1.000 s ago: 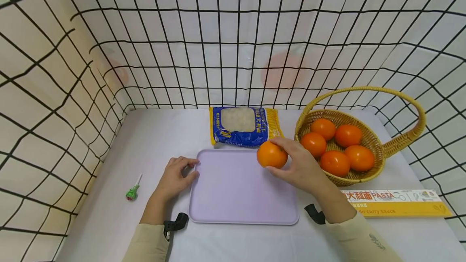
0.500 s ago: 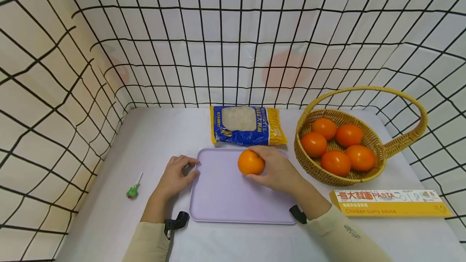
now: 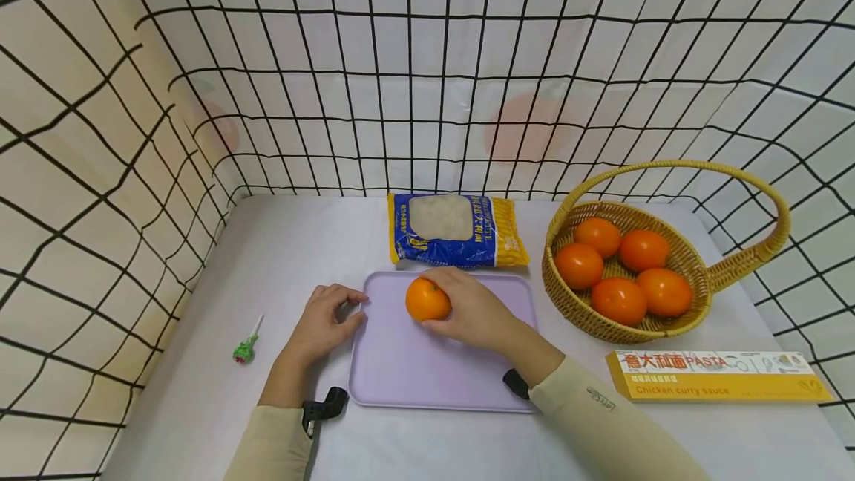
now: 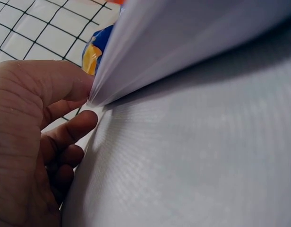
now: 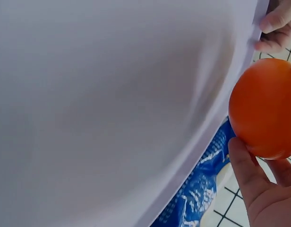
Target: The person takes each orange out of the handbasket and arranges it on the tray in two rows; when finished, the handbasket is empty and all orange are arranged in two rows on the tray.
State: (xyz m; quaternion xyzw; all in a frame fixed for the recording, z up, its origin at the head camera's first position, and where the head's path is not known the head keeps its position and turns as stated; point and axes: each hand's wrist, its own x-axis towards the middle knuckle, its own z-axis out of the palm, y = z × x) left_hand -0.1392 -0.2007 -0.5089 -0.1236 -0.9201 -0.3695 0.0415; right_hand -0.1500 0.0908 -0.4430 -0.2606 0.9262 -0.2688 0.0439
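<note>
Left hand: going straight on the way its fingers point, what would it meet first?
The left hand would first meet the lilac rectangular tray, whose left rim it seems to touch; beyond, perhaps the round orange fruit held by the right hand, though depth is unclear.

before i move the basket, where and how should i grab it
Probably best by the crown of the handle, reaching down from above: it arches over the basket, leaving open space between it and the five orange-red fruits.

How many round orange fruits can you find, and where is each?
6. One fruit is in the right hand, over the tray; five fruits are in the basket: two at the back, one left, one right, one near. More could be hidden underneath.
</note>
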